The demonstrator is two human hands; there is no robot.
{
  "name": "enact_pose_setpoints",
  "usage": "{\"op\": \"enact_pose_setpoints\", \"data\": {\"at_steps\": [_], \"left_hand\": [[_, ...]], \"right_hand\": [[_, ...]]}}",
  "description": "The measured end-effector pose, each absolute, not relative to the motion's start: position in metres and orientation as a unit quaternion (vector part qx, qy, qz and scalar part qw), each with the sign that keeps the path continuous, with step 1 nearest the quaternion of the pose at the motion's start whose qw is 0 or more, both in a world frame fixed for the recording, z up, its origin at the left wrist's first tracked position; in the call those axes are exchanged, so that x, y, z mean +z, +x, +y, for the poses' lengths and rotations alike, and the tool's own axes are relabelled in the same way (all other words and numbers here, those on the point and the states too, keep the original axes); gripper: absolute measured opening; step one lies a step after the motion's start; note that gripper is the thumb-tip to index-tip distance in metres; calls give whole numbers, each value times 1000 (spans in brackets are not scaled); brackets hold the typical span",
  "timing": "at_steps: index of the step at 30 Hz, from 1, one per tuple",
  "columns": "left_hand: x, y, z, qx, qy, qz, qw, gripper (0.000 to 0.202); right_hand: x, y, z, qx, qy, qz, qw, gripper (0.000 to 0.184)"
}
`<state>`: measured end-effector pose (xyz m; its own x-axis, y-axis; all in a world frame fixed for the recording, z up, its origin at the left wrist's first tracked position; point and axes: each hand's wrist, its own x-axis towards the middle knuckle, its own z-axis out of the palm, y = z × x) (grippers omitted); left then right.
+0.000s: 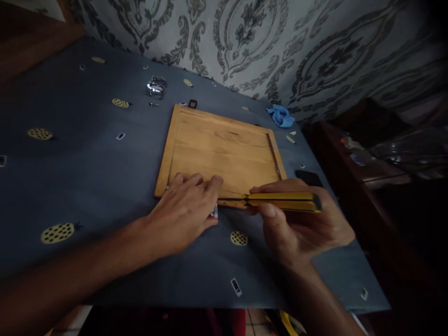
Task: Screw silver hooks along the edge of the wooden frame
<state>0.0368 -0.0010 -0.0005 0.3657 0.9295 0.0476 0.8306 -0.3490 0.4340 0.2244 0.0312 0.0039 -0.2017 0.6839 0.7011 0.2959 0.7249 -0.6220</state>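
A framed wooden panel [224, 144], like a cabinet door, lies flat on the cloth-covered table. My left hand [187, 205] is closed over its near edge, fingers curled on the wood and thumb below. Between thumb and fingers a bit of a shiny metal hinge [214, 211] shows; the rest is hidden. A screwdriver [283, 201] with a yellow and black handle is gripped in my right hand [301, 224]. Its shaft points left along the panel's near edge, and its tip is hidden at my left fingers.
Shiny metal hardware [156, 87] and small screws [154, 104] lie at the back left. A black loop-shaped piece [192, 103] sits behind the panel. A crumpled blue cloth or glove [281, 116] is at the back right, and a dark flat object [308, 178] lies right of the panel.
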Motion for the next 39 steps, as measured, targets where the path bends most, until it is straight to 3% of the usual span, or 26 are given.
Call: {"op": "enact_pose_setpoints", "data": {"at_steps": [4, 21, 28, 35, 39], "left_hand": [[2, 37, 0, 126, 809, 543, 184, 48], [1, 37, -1, 138, 811, 544, 165, 51], [2, 37, -1, 131, 811, 544, 170, 51], [1, 37, 0, 139, 813, 540, 169, 51], [0, 37, 0, 142, 814, 539, 167, 51]], "right_hand": [[8, 219, 31, 186, -348, -700, 595, 16], [2, 220, 41, 208, -308, -739, 562, 7], [7, 221, 39, 241, -300, -755, 531, 6], [22, 231, 47, 364, -294, -773, 428, 11], [23, 230, 48, 329, -268, -794, 435, 5]]}}
